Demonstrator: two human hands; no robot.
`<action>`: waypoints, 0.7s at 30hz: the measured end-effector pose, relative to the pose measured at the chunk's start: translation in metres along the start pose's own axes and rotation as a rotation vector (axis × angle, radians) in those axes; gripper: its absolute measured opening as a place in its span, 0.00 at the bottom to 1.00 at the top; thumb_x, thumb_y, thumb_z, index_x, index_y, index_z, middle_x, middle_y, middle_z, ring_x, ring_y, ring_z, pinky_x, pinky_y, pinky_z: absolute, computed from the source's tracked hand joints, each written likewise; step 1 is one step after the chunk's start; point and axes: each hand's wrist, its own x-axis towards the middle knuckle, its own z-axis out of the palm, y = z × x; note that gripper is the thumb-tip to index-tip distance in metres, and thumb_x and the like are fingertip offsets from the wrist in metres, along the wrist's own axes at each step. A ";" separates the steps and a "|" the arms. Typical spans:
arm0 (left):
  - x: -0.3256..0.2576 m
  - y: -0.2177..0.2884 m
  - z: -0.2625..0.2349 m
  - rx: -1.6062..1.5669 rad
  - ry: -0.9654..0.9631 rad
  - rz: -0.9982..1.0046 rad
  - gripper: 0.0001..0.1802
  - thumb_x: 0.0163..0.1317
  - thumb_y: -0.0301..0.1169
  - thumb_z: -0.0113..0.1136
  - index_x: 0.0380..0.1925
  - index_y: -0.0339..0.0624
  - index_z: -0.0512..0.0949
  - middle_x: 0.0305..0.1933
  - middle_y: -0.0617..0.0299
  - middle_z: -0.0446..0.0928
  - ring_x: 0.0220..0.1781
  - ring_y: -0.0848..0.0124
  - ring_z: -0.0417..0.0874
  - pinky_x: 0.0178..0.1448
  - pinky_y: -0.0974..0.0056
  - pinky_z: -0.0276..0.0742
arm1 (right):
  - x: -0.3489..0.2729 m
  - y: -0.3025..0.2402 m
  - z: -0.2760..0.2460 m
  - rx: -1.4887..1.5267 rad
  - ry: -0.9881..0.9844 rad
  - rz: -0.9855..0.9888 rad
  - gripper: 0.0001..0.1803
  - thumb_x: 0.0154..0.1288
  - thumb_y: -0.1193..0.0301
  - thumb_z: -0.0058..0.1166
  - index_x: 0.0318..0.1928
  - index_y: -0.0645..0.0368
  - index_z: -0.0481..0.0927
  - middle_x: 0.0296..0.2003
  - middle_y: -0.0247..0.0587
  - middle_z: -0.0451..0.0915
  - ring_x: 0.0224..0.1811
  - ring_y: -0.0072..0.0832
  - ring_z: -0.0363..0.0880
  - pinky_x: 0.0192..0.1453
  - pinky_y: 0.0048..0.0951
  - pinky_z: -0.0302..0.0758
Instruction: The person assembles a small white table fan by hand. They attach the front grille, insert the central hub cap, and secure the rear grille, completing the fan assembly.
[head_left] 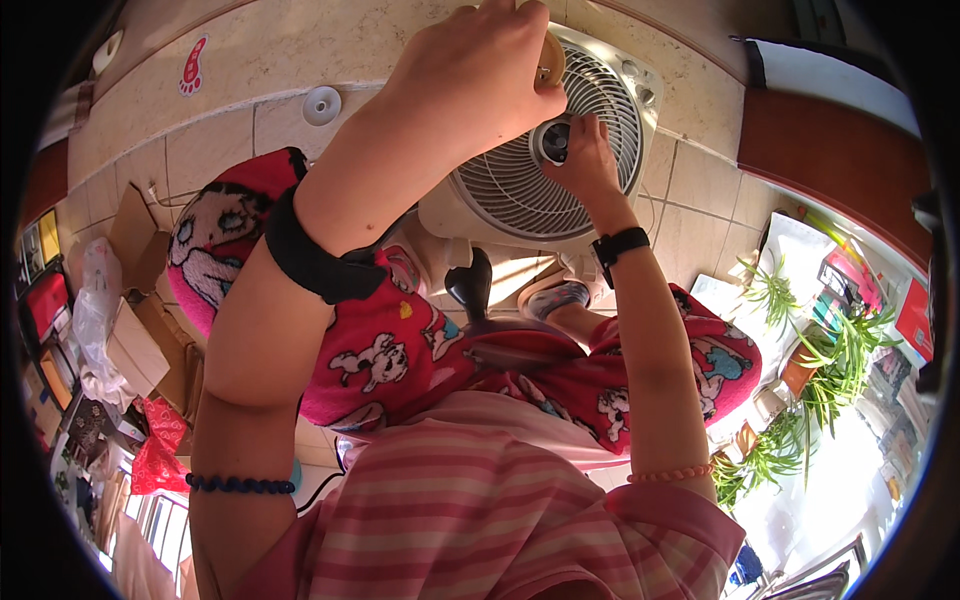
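Note:
A white box fan [479, 218] with a round spiral grille is in front of me. My left hand [465, 85] is raised over the fan's upper left edge, its fingers closed round a tan, curved thing [551, 60] with a small metal spot; its full shape is hidden behind the hand. My right hand [588, 165] is at the middle of the grille, thumb and fingers gripping the side of the dark round centre cap [556, 141]. Two small knobs [645, 97] sit at the fan's upper right corner.
A white round disc [321, 105] is on the ledge at the far left. Opened cardboard boxes [140, 345] and a plastic bag [97, 320] are at my left. Potted plants [840, 355] stand at my right, below a dark red panel [825, 150]. My knees flank the fan's near side.

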 end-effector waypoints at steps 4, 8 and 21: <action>0.005 0.002 -0.006 0.040 -0.018 -0.044 0.29 0.58 0.38 0.64 0.48 0.23 0.69 0.48 0.38 0.74 0.49 0.51 0.81 0.54 0.56 0.81 | 0.003 -0.001 -0.004 -0.020 -0.061 0.000 0.35 0.39 0.65 0.71 0.47 0.70 0.70 0.47 0.52 0.67 0.50 0.48 0.71 0.51 0.40 0.79; 0.003 0.006 -0.014 -0.004 -0.113 -0.050 0.28 0.58 0.38 0.64 0.48 0.24 0.69 0.47 0.40 0.74 0.48 0.52 0.81 0.54 0.56 0.82 | 0.006 -0.002 -0.003 -0.068 -0.119 0.031 0.36 0.39 0.65 0.71 0.48 0.70 0.70 0.47 0.53 0.68 0.50 0.49 0.71 0.52 0.41 0.78; 0.005 0.003 -0.008 0.002 -0.055 -0.045 0.25 0.59 0.37 0.63 0.46 0.25 0.70 0.47 0.40 0.75 0.48 0.52 0.82 0.53 0.56 0.82 | -0.001 0.000 0.011 0.051 0.047 0.104 0.36 0.38 0.65 0.73 0.49 0.66 0.71 0.47 0.54 0.70 0.50 0.52 0.69 0.56 0.45 0.73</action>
